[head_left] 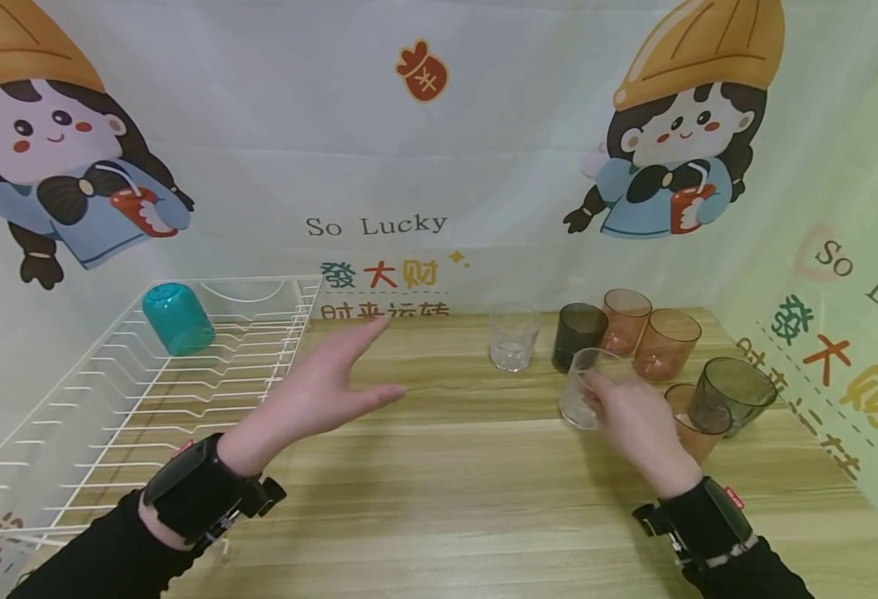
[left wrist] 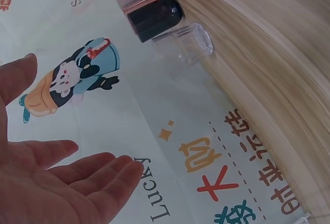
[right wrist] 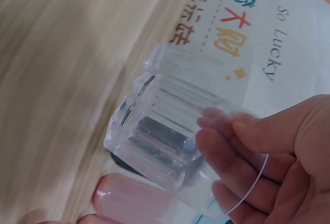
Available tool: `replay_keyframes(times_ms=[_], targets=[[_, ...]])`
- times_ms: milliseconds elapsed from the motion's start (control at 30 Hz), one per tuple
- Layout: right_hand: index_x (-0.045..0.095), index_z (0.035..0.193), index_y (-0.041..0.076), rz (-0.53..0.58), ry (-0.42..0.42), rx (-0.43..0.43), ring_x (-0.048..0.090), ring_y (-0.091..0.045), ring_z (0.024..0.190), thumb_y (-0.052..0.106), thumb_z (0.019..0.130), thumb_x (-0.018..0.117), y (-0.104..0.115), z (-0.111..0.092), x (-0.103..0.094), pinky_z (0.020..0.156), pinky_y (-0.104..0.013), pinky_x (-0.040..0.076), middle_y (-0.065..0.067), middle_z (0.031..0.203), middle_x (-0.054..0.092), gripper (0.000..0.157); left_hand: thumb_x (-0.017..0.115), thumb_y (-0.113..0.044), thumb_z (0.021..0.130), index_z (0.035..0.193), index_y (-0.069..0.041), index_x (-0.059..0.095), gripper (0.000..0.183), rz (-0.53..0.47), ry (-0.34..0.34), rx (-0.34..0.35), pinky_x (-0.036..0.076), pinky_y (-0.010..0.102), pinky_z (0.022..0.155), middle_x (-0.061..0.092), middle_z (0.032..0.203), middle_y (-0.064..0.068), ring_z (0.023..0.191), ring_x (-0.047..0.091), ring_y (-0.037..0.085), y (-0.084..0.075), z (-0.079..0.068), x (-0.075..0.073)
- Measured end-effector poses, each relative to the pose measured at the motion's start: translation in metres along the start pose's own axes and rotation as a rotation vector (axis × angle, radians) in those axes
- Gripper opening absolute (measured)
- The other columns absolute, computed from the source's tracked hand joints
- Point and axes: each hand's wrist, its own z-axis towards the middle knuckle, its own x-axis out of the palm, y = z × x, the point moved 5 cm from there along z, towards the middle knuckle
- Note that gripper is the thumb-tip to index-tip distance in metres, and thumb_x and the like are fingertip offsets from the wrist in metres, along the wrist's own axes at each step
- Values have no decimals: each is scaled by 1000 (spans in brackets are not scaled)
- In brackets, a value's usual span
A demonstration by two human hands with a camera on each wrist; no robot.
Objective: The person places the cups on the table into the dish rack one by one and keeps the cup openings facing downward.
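My right hand (head_left: 637,424) pinches a clear glass (head_left: 579,399) at its rim, thumb outside and fingertips inside in the right wrist view. In that view the faceted base of the glass (right wrist: 134,110) points away from the hand. Behind it in the head view stand a dark cup (head_left: 577,337) and a second clear glass (head_left: 512,345). My left hand (head_left: 319,387) hovers beside the dish rack, empty, with thumb and fingers spread. The left wrist view shows its palm and extended fingers (left wrist: 105,185).
A white wire dish rack (head_left: 4,532) fills the left side, holding a tilted teal cup (head_left: 178,320). Pink-orange cups (head_left: 667,345) and a green glass (head_left: 746,391) stand at the right of the wooden table (head_left: 439,499). A printed cloth (head_left: 506,158) hangs behind.
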Motion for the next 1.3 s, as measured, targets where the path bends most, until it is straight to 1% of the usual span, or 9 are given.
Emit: replay_keyframes(times_ms=[100, 267, 433, 600, 800, 933, 1067, 1300], targets=[[65, 91, 8, 38, -19, -16, 56, -26, 56, 10, 78, 71, 5, 2, -6, 48, -42, 44, -6, 66, 61, 15, 61, -58, 80, 149, -10, 24, 92, -2, 4, 0, 27, 46, 106, 31, 147, 9, 130, 31, 28, -1, 1, 1], [64, 90, 10, 72, -56, -47, 60, -25, 63, 9, 78, 71, 17, 8, -15, 52, -41, 46, -4, 76, 66, 13, 62, -58, 79, 149, -12, 23, 93, -12, 11, -8, 27, 47, 105, 29, 148, 9, 131, 30, 28, -4, 2, 3], [64, 91, 9, 99, -70, -74, 60, -22, 64, 7, 78, 70, 29, 15, -20, 53, -38, 46, -2, 78, 67, 14, 63, -58, 78, 149, -10, 22, 95, -31, 13, 4, 25, 45, 107, 28, 148, 8, 132, 28, 27, -10, 4, 4], [64, 93, 8, 185, -71, -91, 60, -18, 65, 4, 79, 69, 41, 21, -26, 55, -36, 48, -3, 81, 67, 15, 64, -58, 77, 149, -10, 22, 97, -50, 12, 11, 24, 44, 107, 27, 149, 8, 132, 26, 25, -14, 7, 5], [64, 95, 8, 243, -88, -120, 60, -17, 69, 4, 80, 69, 52, 25, -31, 64, -37, 49, -3, 84, 68, 16, 66, -59, 75, 150, -14, 21, 98, -60, -2, 32, 24, 45, 107, 27, 149, 6, 133, 26, 24, -20, 10, 7], [64, 97, 9, 283, -124, -126, 60, -18, 76, 5, 80, 69, 56, 27, -35, 70, -38, 49, -2, 88, 68, 18, 66, -60, 73, 150, -14, 21, 101, -67, -35, 50, 24, 44, 107, 27, 149, 5, 133, 26, 23, -22, 12, 6], [64, 99, 8, 337, -177, -136, 60, -20, 83, 2, 80, 68, 59, 29, -40, 75, -39, 48, -3, 91, 67, 20, 65, -63, 72, 150, -14, 22, 102, -80, -60, 54, 24, 44, 107, 26, 149, 3, 133, 25, 22, -25, 15, 5], [63, 98, 5, 409, -275, -178, 59, -19, 85, -5, 79, 67, 64, 34, -49, 77, -40, 45, -4, 92, 67, 22, 68, -58, 72, 150, -17, 20, 101, -101, -86, 71, 24, 45, 107, 26, 149, 2, 133, 24, 22, -32, 19, 1]])
